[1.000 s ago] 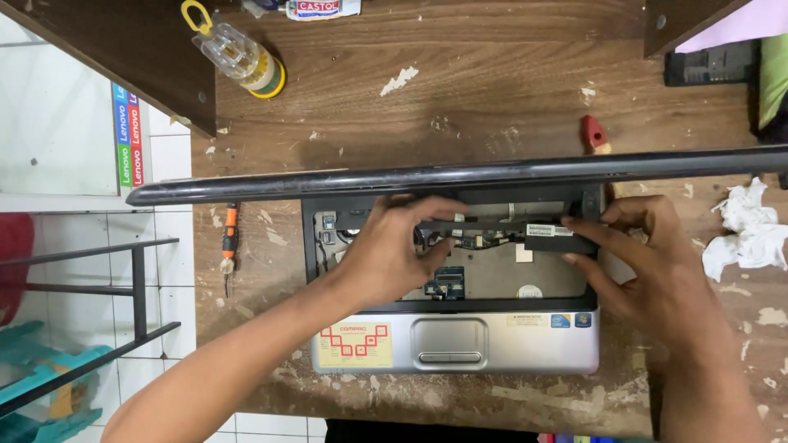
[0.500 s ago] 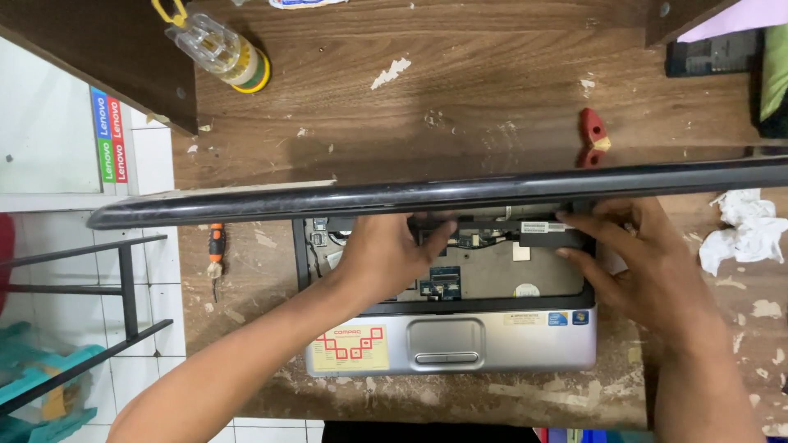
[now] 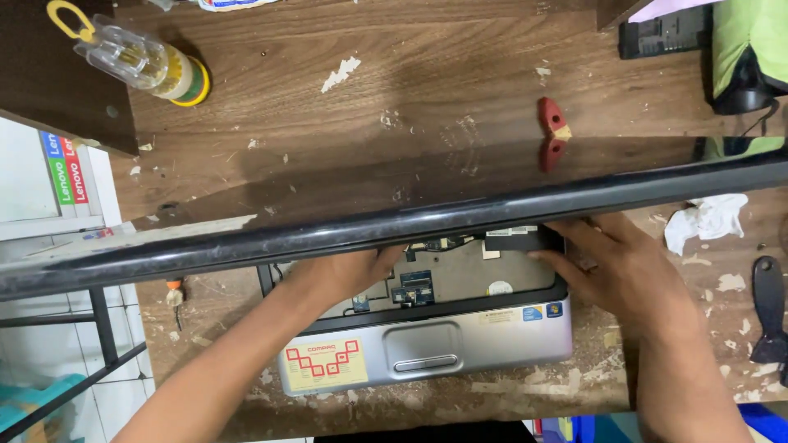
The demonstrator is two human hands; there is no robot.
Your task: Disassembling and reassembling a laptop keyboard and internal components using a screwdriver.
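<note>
Both hands, left hand (image 3: 349, 275) and right hand (image 3: 628, 275), reach inside the open laptop (image 3: 427, 349).

Two bare forearms come in from the near edge, one on the left, one on the right. No sleeve, glove, watch or ring shows on either. The left hand (image 3: 345, 275) and the right hand (image 3: 628, 275) are both bare, their fingertips partly hidden under a dark edge.

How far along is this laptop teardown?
Done: the keyboard is off, so the laptop base shows bare boards. In hand: left hand and right hand reach inside beneath the lid. Left: palm rest and lid are still attached.
</note>
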